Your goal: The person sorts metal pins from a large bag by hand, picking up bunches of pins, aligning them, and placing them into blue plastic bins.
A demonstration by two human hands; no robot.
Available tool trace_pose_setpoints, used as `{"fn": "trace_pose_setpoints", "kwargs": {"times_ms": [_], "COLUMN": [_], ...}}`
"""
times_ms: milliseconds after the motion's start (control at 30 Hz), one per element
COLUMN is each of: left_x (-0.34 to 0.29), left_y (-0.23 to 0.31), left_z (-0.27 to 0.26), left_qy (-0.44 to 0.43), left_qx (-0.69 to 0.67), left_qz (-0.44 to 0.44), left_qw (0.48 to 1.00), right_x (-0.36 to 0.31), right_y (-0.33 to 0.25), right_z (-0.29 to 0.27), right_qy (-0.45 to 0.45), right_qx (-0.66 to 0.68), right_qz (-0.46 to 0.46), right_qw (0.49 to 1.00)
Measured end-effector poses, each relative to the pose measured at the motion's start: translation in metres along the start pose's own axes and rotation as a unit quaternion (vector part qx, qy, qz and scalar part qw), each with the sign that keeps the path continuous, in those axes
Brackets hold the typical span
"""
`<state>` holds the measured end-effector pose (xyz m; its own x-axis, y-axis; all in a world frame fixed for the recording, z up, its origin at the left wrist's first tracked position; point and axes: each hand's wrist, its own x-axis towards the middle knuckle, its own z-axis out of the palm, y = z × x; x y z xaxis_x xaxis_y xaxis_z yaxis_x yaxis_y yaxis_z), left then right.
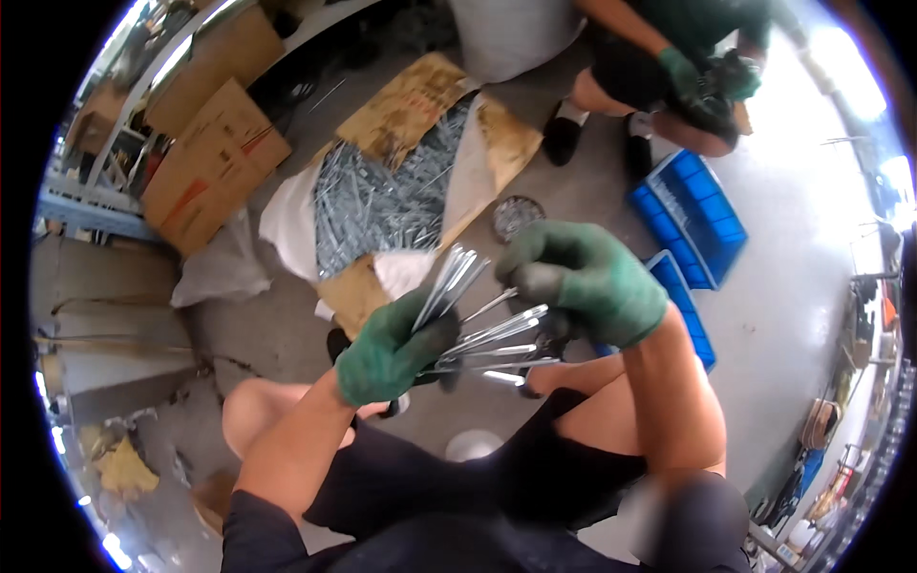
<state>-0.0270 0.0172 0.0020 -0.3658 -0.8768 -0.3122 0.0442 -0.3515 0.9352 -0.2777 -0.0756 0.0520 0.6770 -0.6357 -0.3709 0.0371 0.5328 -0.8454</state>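
Note:
My left hand (387, 353), in a green glove with dark fingertips, is closed round a fanned bundle of thin silvery metal rods (497, 331). Some rods point up past its thumb, others spread out to the right. My right hand (597, 286), in a matching glove, has its fingers curled and its thumb pressed in at the end of one metal rod (492, 304) of the fan. Exactly how its fingertips grip that rod is partly hidden. Beyond my hands, an opened white sack (291, 220) on the floor holds a large heap of similar metal rods (377, 210).
Blue divided plastic bins (693, 215) stand at the right. A round container of small metal parts (518, 218) sits beside the sack. A co-worker with gloved hands (683, 76) sits at the far right. Cardboard (215, 167) leans at the left, and a white sack (516, 38) stands behind.

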Motion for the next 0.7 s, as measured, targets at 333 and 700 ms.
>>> {"fn": "trace_pose_setpoints", "kwargs": {"times_ms": [333, 700], "left_x": [-0.004, 0.000], "left_y": [0.005, -0.002], "left_z": [0.006, 0.005], "left_qy": [-0.011, 0.034], "left_qx": [-0.015, 0.031], "left_qz": [0.053, 0.087], "left_qw": [0.998, 0.995], "right_x": [0.006, 0.004], "right_y": [0.013, 0.007], "right_z": [-0.002, -0.005], "right_qy": [-0.007, 0.069], "right_qx": [-0.018, 0.031], "right_qz": [-0.042, -0.063], "right_qw": [0.999, 0.995]}}
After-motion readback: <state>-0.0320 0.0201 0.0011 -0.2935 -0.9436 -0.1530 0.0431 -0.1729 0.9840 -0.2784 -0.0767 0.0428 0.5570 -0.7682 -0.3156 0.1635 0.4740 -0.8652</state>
